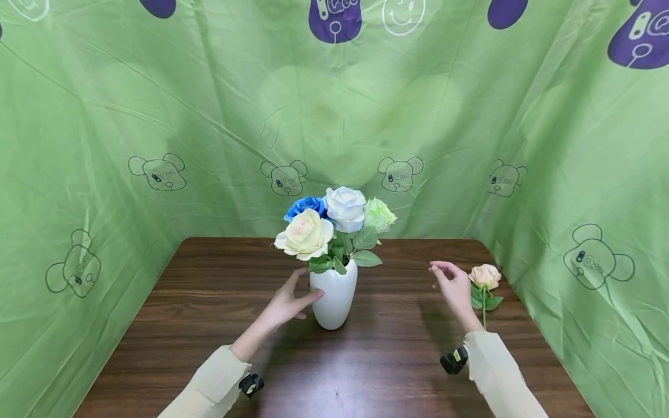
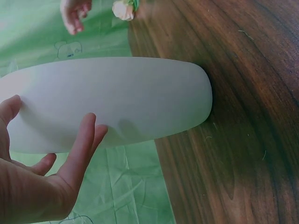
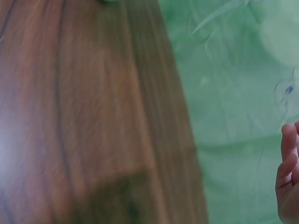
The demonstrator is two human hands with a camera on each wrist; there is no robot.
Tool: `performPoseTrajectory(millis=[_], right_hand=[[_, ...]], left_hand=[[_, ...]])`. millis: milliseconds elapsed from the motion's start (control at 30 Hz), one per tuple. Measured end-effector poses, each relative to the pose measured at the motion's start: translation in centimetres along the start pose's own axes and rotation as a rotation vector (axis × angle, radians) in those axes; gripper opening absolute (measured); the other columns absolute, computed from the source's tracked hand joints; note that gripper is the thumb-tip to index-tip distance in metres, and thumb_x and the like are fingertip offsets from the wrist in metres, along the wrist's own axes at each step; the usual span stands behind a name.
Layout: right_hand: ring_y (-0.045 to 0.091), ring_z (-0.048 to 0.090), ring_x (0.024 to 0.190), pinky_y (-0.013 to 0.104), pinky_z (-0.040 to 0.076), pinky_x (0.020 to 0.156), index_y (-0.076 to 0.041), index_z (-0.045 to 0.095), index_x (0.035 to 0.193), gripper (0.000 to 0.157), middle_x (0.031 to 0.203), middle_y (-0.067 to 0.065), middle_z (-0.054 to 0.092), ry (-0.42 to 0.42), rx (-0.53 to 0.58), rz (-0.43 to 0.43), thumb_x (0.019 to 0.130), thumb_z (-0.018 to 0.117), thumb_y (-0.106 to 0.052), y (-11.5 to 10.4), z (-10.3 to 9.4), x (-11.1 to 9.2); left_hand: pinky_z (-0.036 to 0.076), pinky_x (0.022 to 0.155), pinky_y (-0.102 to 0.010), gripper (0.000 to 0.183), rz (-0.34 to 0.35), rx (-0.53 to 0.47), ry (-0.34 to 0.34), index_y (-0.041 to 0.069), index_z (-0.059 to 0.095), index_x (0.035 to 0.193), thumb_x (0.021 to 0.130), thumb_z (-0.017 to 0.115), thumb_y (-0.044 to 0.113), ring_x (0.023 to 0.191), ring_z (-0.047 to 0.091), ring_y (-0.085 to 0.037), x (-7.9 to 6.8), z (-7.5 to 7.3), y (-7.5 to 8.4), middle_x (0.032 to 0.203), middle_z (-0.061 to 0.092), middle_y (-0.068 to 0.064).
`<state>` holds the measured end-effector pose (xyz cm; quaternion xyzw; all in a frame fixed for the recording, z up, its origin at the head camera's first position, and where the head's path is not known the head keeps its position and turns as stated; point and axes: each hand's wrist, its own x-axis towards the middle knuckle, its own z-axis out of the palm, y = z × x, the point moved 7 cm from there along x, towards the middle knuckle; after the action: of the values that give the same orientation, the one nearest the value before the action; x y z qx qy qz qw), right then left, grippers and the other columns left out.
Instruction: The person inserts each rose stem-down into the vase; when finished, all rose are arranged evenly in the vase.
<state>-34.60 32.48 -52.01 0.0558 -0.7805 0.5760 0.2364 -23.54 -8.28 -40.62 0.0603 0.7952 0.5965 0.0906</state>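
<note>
A white vase stands upright on the table, holding a cream rose, a blue rose, a white rose and a pale green flower. My left hand is at the vase's left side, thumb and fingers spread about its wall. In the left wrist view, the fingers lie loosely along the white wall; firm contact is not clear. Over the table's right part, my right hand is raised with loosely bent fingers and nothing visible in them. Beside it lies a peach rose with a green stem.
The dark wooden table has green cloth with printed bear heads hanging behind it and at both sides. A small black device is on the right wrist, and another black device on the left.
</note>
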Motion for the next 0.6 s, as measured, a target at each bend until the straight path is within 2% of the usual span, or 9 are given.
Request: performPoseTrajectory(millis=[67, 133, 200, 267, 333, 500, 600], right_hand=[[0.014, 0.057, 0.052, 0.021, 0.047, 0.044, -0.003, 0.065, 0.097, 0.018, 0.084, 0.011, 0.064, 0.011, -0.038, 0.043, 0.086, 0.059, -0.016, -3.1, -0.6, -1.1], [0.014, 0.057, 0.055, 0.020, 0.046, 0.047, 0.001, 0.065, 0.094, 0.018, 0.083, 0.016, 0.064, 0.046, -0.126, 0.077, 0.084, 0.060, -0.012, -5.4, -1.3, -2.0], [0.013, 0.056, 0.060, 0.019, 0.043, 0.051, 0.001, 0.065, 0.093, 0.018, 0.085, 0.018, 0.063, 0.093, -0.304, 0.124, 0.083, 0.061, -0.014, -5.7, -2.3, -2.4], [0.016, 0.055, 0.069, 0.021, 0.039, 0.057, 0.000, 0.066, 0.093, 0.016, 0.087, 0.017, 0.063, 0.124, -0.402, 0.178, 0.083, 0.062, -0.012, -5.4, -3.1, -2.9], [0.022, 0.054, 0.077, 0.027, 0.038, 0.062, 0.000, 0.066, 0.093, 0.016, 0.090, 0.017, 0.063, 0.144, -0.454, 0.221, 0.082, 0.061, -0.011, -4.7, -3.8, -3.2], [0.037, 0.051, 0.089, 0.043, 0.037, 0.071, 0.000, 0.065, 0.095, 0.019, 0.097, 0.021, 0.060, 0.191, -0.500, 0.314, 0.083, 0.058, -0.013, -2.9, -5.5, -3.9], [0.044, 0.046, 0.097, 0.050, 0.036, 0.075, -0.004, 0.062, 0.102, 0.025, 0.106, 0.023, 0.056, 0.218, -0.530, 0.419, 0.083, 0.056, -0.019, -1.8, -6.7, -4.6]], left_hand=[[0.052, 0.052, -0.034, 0.059, 0.003, -0.001, 0.003, 0.011, 0.034, 0.131, 0.082, 0.065, 0.023, 0.083, 0.057, -0.030, 0.0, 0.0, 0.0, 0.118, 0.046, -0.022], [0.052, 0.052, -0.034, 0.060, 0.005, 0.000, 0.005, 0.010, 0.034, 0.131, 0.082, 0.065, 0.023, 0.083, 0.057, -0.030, 0.0, 0.0, -0.1, 0.118, 0.046, -0.022], [0.052, 0.052, -0.034, 0.060, 0.004, -0.001, 0.003, 0.010, 0.033, 0.131, 0.082, 0.065, 0.023, 0.085, 0.057, -0.032, 0.1, 0.0, -0.1, 0.119, 0.046, -0.022], [0.052, 0.052, -0.034, 0.060, 0.000, 0.001, 0.001, 0.010, 0.033, 0.131, 0.082, 0.065, 0.024, 0.086, 0.057, -0.033, 0.1, 0.0, -0.1, 0.120, 0.046, -0.022], [0.052, 0.052, -0.034, 0.060, -0.002, 0.004, -0.002, 0.010, 0.033, 0.132, 0.082, 0.064, 0.024, 0.086, 0.057, -0.034, 0.1, 0.0, -0.1, 0.120, 0.045, -0.022], [0.052, 0.051, -0.034, 0.062, 0.004, 0.006, -0.007, 0.010, 0.032, 0.132, 0.082, 0.065, 0.025, 0.083, 0.057, -0.031, 0.3, 0.1, -0.4, 0.121, 0.044, -0.023], [0.052, 0.050, -0.034, 0.064, 0.002, -0.001, -0.004, 0.012, 0.032, 0.132, 0.080, 0.066, 0.029, 0.082, 0.057, -0.029, 1.0, 0.0, -1.6, 0.121, 0.044, -0.022]])
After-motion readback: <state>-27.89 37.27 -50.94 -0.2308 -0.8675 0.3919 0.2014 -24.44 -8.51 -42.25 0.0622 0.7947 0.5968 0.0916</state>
